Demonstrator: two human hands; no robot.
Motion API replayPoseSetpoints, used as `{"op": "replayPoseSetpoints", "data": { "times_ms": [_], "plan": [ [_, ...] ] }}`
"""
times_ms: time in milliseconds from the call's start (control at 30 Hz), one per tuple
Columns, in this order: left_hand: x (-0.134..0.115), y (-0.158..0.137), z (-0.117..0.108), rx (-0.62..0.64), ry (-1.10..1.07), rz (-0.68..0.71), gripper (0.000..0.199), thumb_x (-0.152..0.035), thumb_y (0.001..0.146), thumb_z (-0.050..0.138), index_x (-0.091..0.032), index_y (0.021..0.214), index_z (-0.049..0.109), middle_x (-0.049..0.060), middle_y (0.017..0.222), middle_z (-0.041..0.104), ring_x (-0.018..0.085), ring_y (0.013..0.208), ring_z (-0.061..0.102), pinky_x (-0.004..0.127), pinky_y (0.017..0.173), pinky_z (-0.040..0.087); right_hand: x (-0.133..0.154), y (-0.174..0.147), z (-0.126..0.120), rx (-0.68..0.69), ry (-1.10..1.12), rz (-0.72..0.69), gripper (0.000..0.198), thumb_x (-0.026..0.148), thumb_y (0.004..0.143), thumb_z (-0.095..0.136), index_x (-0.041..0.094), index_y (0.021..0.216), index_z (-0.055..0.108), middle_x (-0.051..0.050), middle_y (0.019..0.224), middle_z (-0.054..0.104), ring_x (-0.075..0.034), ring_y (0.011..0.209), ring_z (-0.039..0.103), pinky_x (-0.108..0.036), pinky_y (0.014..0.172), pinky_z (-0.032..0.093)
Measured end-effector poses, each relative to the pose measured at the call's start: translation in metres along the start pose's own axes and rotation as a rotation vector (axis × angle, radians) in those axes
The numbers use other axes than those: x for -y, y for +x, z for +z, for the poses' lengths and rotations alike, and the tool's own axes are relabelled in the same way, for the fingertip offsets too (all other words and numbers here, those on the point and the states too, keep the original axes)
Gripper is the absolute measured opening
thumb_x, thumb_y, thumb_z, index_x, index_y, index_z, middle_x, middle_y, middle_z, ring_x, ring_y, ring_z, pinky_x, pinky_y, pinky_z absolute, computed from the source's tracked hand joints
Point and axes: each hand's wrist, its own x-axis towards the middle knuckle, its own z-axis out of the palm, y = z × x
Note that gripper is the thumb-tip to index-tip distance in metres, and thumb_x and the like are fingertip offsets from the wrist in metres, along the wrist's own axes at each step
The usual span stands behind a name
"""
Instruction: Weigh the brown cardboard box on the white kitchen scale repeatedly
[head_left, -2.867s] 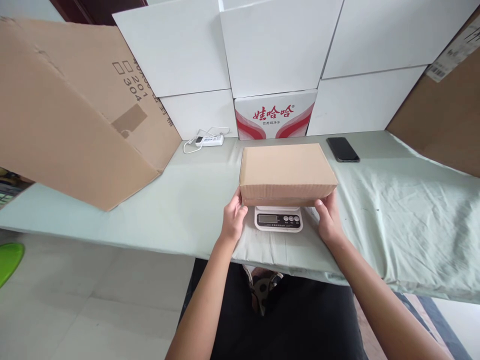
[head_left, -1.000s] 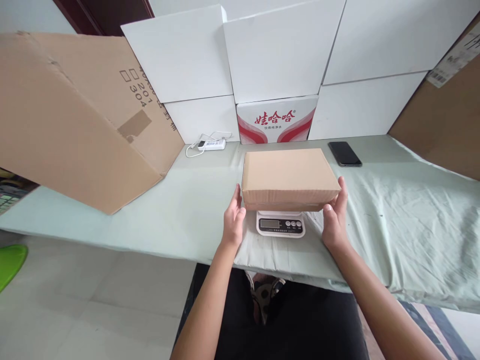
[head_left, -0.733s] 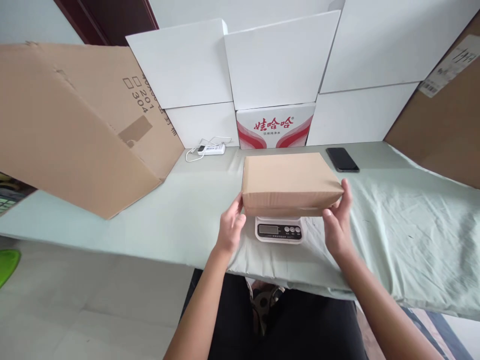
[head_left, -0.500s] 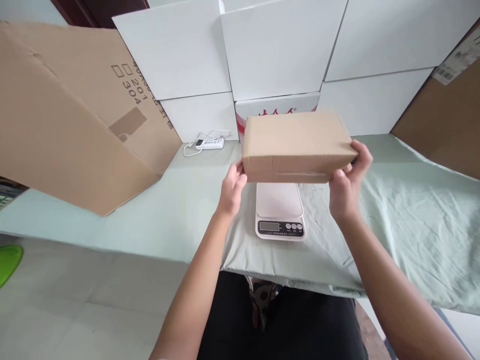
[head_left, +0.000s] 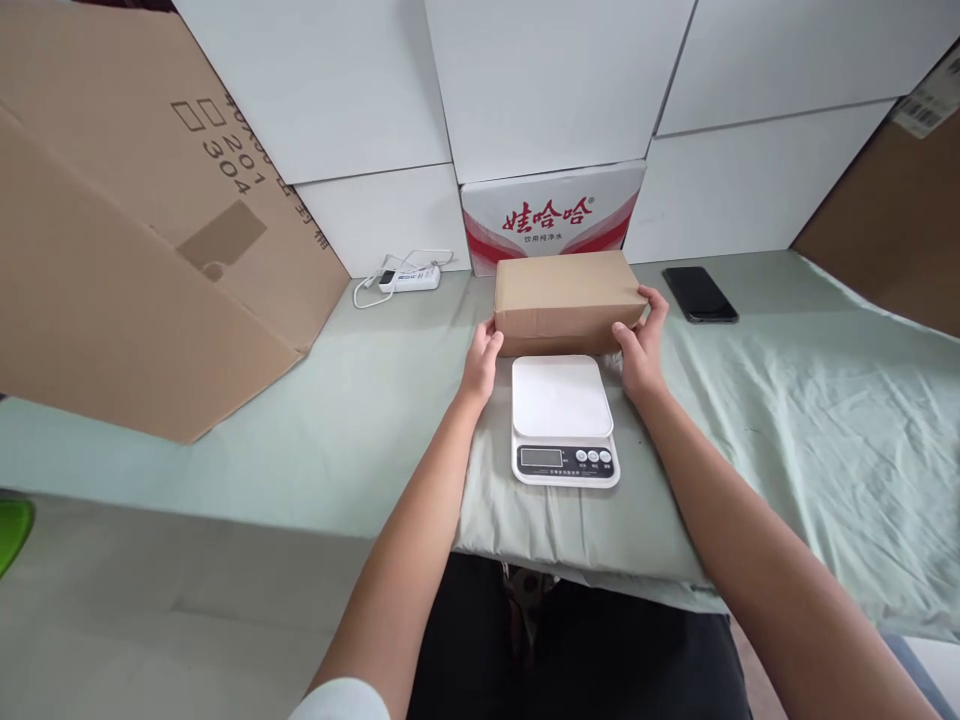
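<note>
A green-sheeted tabletop (head_left: 787, 400) backed by white boxes (head_left: 555, 90): we press a brown box (head_left: 564, 300) between both hands, just beyond a white scale (head_left: 561, 420) at its 12 o'clock. Our left hand (head_left: 480, 365) flattens against its left end, our right hand (head_left: 639, 345) wraps its right end, each grip pinching the box. A phone (head_left: 699, 294) lies at 3 o'clock, a power strip (head_left: 409, 278) at 9.
</note>
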Motion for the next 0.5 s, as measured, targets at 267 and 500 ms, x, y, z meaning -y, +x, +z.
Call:
{"op": "replayPoseSetpoints", "data": {
  "times_ms": [267, 500],
  "plan": [
    [-0.004, -0.011, -0.002, -0.009, 0.02, -0.019, 0.082, -0.086, 0.09, 0.068, -0.028, 0.148, 0.062, 0.013, 0.173, 0.062, 0.04, 0.17, 0.05, 0.059, 0.142, 0.039, -0.009, -0.002, -0.003, -0.006, 0.011, 0.018, 0.096, 0.08, 0.079, 0.069, 0.033, 0.154, 0.032, -0.009, 0.116, 0.065, -0.038, 0.111, 0.068, -0.072, 0.111, 0.054],
    [-0.004, -0.013, -0.002, -0.015, 0.032, -0.023, 0.083, -0.086, 0.09, 0.068, -0.029, 0.151, 0.062, 0.012, 0.174, 0.062, 0.041, 0.17, 0.049, 0.06, 0.142, 0.038, -0.01, -0.003, -0.005, 0.004, 0.008, 0.025, 0.096, 0.08, 0.077, 0.072, 0.034, 0.153, 0.034, -0.01, 0.12, 0.066, -0.04, 0.115, 0.069, -0.075, 0.113, 0.054]
  ]
}}
